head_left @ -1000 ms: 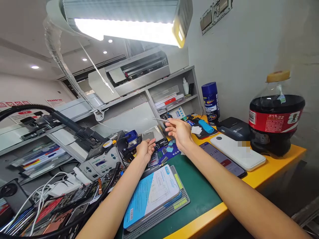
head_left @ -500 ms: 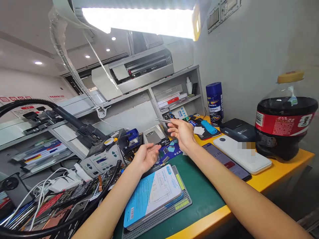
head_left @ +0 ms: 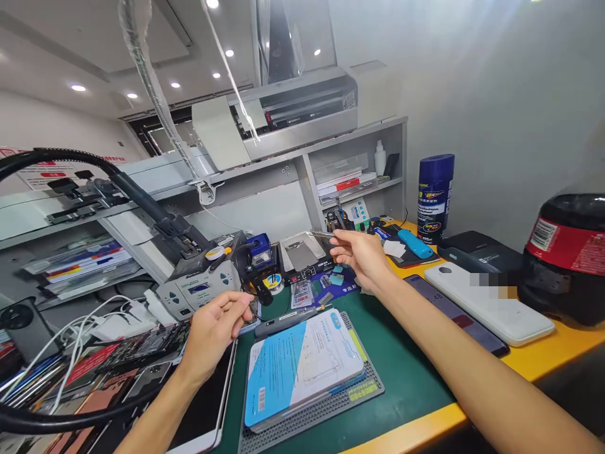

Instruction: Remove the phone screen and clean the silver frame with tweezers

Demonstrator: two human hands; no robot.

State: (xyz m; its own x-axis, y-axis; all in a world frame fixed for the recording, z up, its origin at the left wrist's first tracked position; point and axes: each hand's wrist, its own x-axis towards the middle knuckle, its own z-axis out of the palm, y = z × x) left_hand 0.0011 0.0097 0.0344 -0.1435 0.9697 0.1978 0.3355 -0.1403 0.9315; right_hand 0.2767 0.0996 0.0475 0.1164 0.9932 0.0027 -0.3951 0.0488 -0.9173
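My right hand (head_left: 362, 255) is raised over the back of the bench, its thumb and fingers closed on slim metal tweezers (head_left: 321, 234) that point left. At the left, my left hand (head_left: 215, 331) hovers above a white-edged tablet (head_left: 203, 403), thumb and fingertips pinched together. Whether anything is in that pinch, I cannot make out; a thin dark cord passes close to the fingertips. Just right of it lies a dark grey pen-shaped tool (head_left: 286, 321). In front of the tool, a blue and white boxed pack (head_left: 302, 372) rests on a grey perforated pad (head_left: 373, 384).
A grey control station (head_left: 198, 293) and a black hose (head_left: 137, 195) stand at the left, beside loose phone parts. To the right are a phone (head_left: 449, 309), a white power bank (head_left: 491, 309), a blue spray can (head_left: 435, 198) and a large cola bottle (head_left: 562, 265).
My left hand has moved left, away from the bench's middle, and its fingers have closed from a loosely open pose. My right hand still holds the tweezers. The view has shifted.
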